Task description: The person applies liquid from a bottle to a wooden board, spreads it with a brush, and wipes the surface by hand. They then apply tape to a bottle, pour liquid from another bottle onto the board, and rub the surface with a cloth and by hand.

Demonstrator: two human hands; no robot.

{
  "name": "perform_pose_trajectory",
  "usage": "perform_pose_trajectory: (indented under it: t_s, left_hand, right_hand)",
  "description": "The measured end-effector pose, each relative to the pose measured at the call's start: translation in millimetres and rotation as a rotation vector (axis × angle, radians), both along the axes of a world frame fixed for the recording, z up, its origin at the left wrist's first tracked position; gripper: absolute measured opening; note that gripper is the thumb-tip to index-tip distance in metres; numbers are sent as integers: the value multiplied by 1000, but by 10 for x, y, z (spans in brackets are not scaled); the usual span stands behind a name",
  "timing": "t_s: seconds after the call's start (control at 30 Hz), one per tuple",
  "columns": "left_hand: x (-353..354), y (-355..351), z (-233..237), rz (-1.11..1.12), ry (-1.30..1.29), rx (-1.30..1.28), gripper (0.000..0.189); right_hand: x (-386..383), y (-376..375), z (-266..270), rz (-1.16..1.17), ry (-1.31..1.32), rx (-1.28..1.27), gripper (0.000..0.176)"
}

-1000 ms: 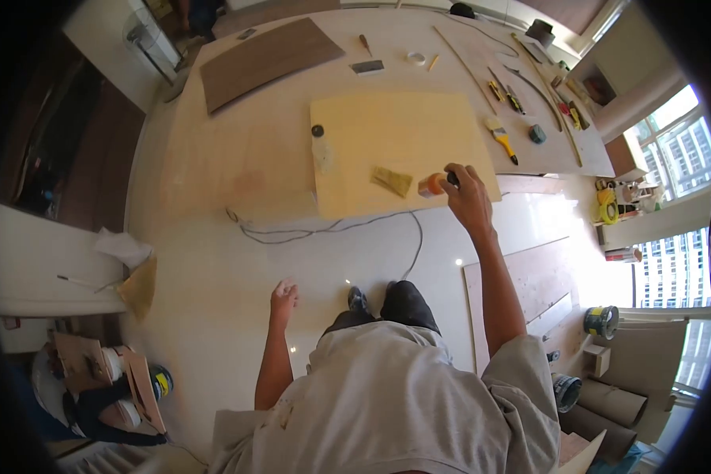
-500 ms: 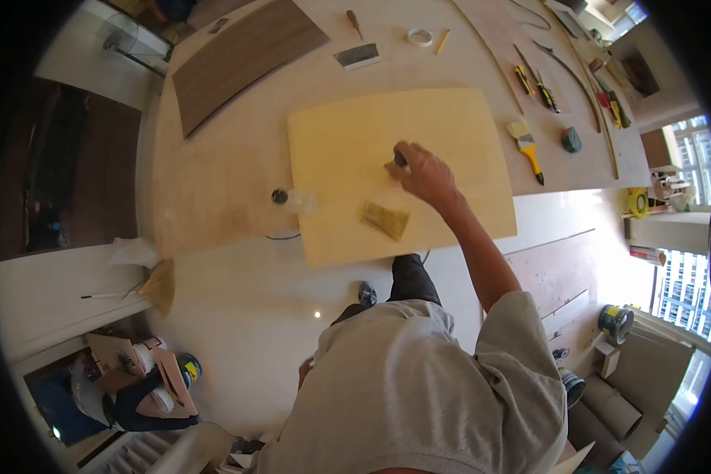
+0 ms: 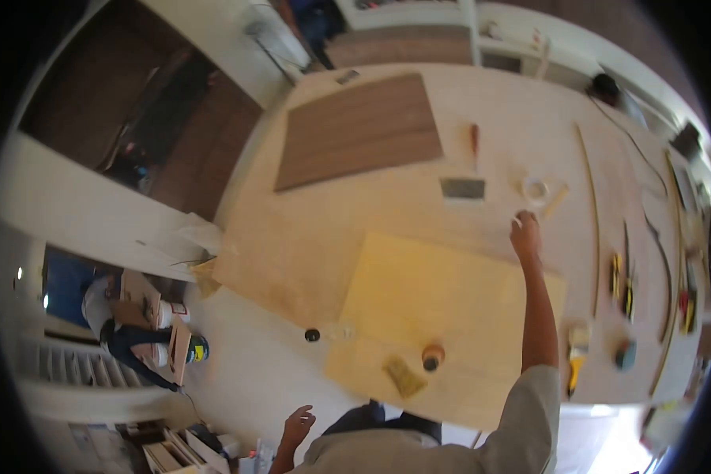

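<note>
My right hand (image 3: pixel 527 235) reaches over the far edge of the pale yellow board (image 3: pixel 387 292), just short of a roll of white tape (image 3: pixel 536 190) and a yellow pencil (image 3: pixel 558 199). Its fingers are loosely bent, with a gap between them and nothing visible inside. At my side, my left hand (image 3: pixel 298 423) hangs with fingers apart, holding nothing. A small round brown object with a dark top (image 3: pixel 432 357) stands on the board beside a folded yellowish cloth or pad (image 3: pixel 404 377). By the board's left edge is a clear bottle with a black cap (image 3: pixel 312 335).
Across the table (image 3: pixel 292 268) lie a dark wood panel (image 3: pixel 363 130), a flat scraper blade (image 3: pixel 462 188), a screwdriver (image 3: pixel 475 141), a brush (image 3: pixel 577 359), and a dark green tape roll (image 3: pixel 626 355). Cutters (image 3: pixel 615 275) lie right. Buckets (image 3: pixel 197 348) stand at lower left.
My right hand has left the dark-topped object on the board and moved forward toward the tape roll. My left hand has come into view. The camera has turned and tilted up.
</note>
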State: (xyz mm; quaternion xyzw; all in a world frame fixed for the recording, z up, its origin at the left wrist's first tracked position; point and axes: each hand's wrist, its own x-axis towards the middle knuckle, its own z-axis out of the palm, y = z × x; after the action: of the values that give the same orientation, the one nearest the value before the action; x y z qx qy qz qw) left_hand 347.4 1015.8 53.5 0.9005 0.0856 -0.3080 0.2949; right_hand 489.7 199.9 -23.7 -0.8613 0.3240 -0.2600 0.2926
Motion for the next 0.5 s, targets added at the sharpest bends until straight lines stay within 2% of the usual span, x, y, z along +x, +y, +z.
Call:
perform_pose_trajectory:
  t_s: [0.07, 0.13, 0.17, 0.27, 0.37, 0.47, 0.5]
  left_hand:
    - [25, -297, 107, -49, -136, 3, 57]
    - [198, -655, 255, -100, -296, -25, 64]
    - [256, -785, 294, 15, -200, -94, 87]
    - [507, -1205, 467, 43, -247, -154, 110]
    - [866, -1400, 363, -1, -317, -163, 125]
    - [1204, -1577, 212, -35, -356, -236, 128]
    - [1295, -1633, 163, -33, -363, -284, 127]
  right_hand:
    - [235, -161, 72, -99, 88, -52, 28]
    - [424, -423, -329, -195, 88, -224, 30]
    - [542, -549, -477, -251, 83, -309, 32]
    - [606, -694, -365, -163, 371, -97, 28]
    - [636, -786, -381, -143, 390, -145, 22]
    - [556, -610, -136, -250, 222, -76, 19]
    - [448, -471, 28, -276, 183, -182, 20]
